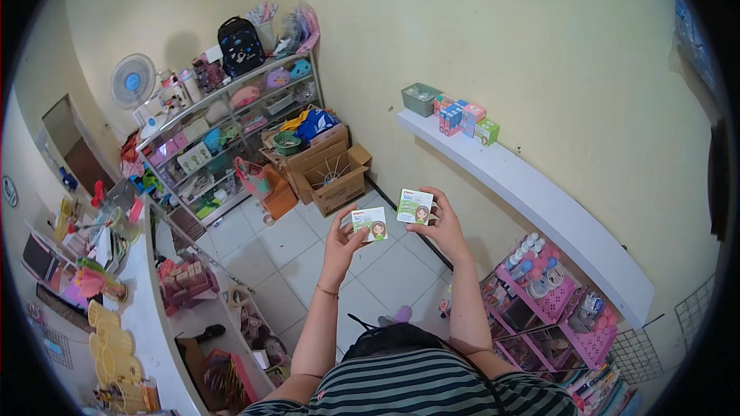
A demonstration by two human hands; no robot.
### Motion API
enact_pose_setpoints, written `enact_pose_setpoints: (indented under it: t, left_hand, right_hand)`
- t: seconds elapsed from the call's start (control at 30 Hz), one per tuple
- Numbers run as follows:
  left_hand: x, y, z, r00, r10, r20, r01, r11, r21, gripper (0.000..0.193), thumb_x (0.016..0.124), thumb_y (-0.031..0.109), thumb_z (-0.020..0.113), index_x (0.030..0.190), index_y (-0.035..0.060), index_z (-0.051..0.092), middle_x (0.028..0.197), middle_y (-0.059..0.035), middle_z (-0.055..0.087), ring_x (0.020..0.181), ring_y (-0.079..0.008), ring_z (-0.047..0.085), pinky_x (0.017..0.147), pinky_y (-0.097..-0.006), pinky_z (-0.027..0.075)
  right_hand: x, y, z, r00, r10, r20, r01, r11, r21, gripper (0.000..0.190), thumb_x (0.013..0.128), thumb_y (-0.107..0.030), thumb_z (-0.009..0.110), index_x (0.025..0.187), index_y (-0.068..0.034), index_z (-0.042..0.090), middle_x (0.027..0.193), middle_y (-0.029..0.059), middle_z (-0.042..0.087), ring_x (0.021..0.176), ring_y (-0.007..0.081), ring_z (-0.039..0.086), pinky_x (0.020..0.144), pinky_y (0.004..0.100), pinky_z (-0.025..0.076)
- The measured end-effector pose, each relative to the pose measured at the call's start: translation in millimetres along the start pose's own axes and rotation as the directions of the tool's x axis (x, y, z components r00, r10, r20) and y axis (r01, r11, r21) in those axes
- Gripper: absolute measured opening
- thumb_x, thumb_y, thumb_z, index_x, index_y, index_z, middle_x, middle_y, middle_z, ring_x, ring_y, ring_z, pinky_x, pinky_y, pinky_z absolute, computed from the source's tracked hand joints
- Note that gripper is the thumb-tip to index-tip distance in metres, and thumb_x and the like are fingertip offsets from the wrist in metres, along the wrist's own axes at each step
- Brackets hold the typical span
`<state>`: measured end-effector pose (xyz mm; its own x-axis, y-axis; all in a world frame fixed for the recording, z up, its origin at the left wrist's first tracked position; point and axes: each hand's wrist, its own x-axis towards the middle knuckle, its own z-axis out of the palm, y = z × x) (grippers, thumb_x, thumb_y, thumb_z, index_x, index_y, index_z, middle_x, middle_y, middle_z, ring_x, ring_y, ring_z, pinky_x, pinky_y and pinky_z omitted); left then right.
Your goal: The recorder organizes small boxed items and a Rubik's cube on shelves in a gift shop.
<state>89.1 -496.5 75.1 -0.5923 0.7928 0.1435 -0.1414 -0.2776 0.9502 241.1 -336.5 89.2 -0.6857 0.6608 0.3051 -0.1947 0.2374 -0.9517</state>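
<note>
My left hand [342,241] grips a small white and green Pigeon box [370,225] by its left edge, with the thumb across the front. A matching box [414,207] is held by its right side in my right hand [440,224]. Both boxes face up towards me and show a cartoon figure with long brown hair. They are held side by side over the tiled floor, a small gap apart. Ahead to the right, a white wall shelf [520,185] carries a green box [486,132], blue and pink boxes [452,119] and a grey-green plastic basket [420,99].
Open cardboard boxes [332,176] stand on the floor near the wall. A glass display case [222,133] holds goods, with a backpack [240,46] and a fan [132,81] on top. Left runs a white counter [151,323]; a pink plastic rack [543,306] stands under the shelf at right.
</note>
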Motion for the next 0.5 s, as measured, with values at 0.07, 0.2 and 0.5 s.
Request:
enact_pose_setpoints:
  t: [0.07, 0.2, 0.5]
  left_hand:
    - [21.5, -5.9, 2.2, 0.999, 0.002, 0.033, -0.002, 1.0, -0.001, 0.051, 0.087, 0.007, 0.06, 0.132, 0.01, 0.037, 0.109, -0.0122, 0.06, 0.091, -0.0133, 0.061, 0.075, -0.0262, 0.053]
    - [74.3, -17.0, 8.9, 0.997, -0.012, 0.073, 0.013, 1.0, -0.023, 0.051, 0.087, 0.007, 0.06, 0.132, 0.0097, 0.037, 0.109, -0.0118, 0.06, 0.091, -0.0126, 0.061, 0.075, -0.0261, 0.053]
    - [201.3, -39.3, 52.6, 0.969, 0.008, 0.247, -0.004, 1.0, -0.02, 0.051, 0.086, 0.006, 0.06, 0.132, 0.0088, 0.036, 0.11, -0.0113, 0.059, 0.092, -0.0129, 0.06, 0.076, -0.0268, 0.053]
  right_hand:
    - [14.9, 9.5, -3.7, 1.0, -0.009, -0.012, 0.009, 1.0, -0.005, 0.071, 0.065, -0.006, 0.079, 0.125, -0.014, 0.043, 0.104, 0.0084, 0.06, 0.092, 0.016, 0.059, 0.071, 0.0279, 0.049]
    - [53.6, 35.2, -23.8, 0.998, -0.006, -0.06, 0.003, 0.999, -0.042, 0.068, 0.064, -0.005, 0.078, 0.123, -0.014, 0.044, 0.102, 0.0081, 0.06, 0.09, 0.016, 0.059, 0.07, 0.0282, 0.048]
    - [143.0, 75.0, -102.9, 0.928, -0.128, -0.35, 0.035, 0.965, -0.261, 0.062, 0.06, -0.001, 0.077, 0.114, -0.011, 0.047, 0.104, 0.0069, 0.06, 0.087, 0.0173, 0.061, 0.073, 0.0296, 0.049]
